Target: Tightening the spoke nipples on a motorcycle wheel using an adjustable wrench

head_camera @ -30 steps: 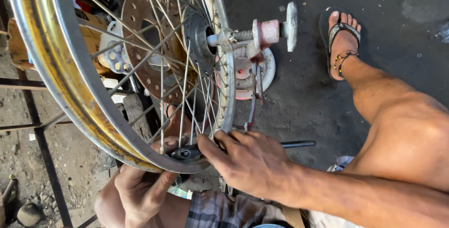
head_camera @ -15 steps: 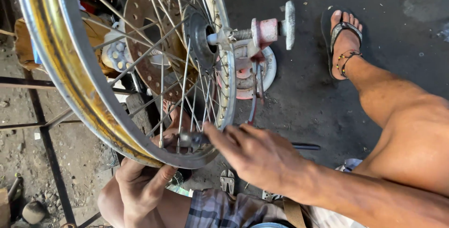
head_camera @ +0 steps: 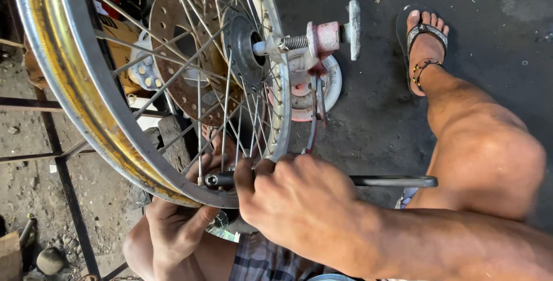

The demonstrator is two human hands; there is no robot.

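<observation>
1. Now your right hand [head_camera: 299, 200] is clenched around a long dark tool [head_camera: 391, 181], a spoke wrench or bar. Its long axis runs roughly level across the view, its head [head_camera: 212, 180] pointing left and sitting against the inner edge of the wheel rim [head_camera: 75, 91] among the spokes [head_camera: 227, 114], and its free end reaching right toward your knee [head_camera: 489, 160].
2. Your left hand [head_camera: 175, 223] sits under the rim, fingers curled up against its underside; you cannot tell whether they grip anything.
3. The spoked wheel stands on edge on a pink truing stand [head_camera: 322, 39], hub [head_camera: 242, 42] and brake disc [head_camera: 178, 56] up top.
4. Compared with half a second ago, your right hand has closed more fully over the tool, whose handle now shows longer to the right, and the rim sits a little higher in view.
5. Below lies a dark, stained concrete floor [head_camera: 374, 120]; your sandalled foot [head_camera: 423, 45] rests on it, and a metal frame [head_camera: 52, 160] crosses dusty ground on the left.
</observation>
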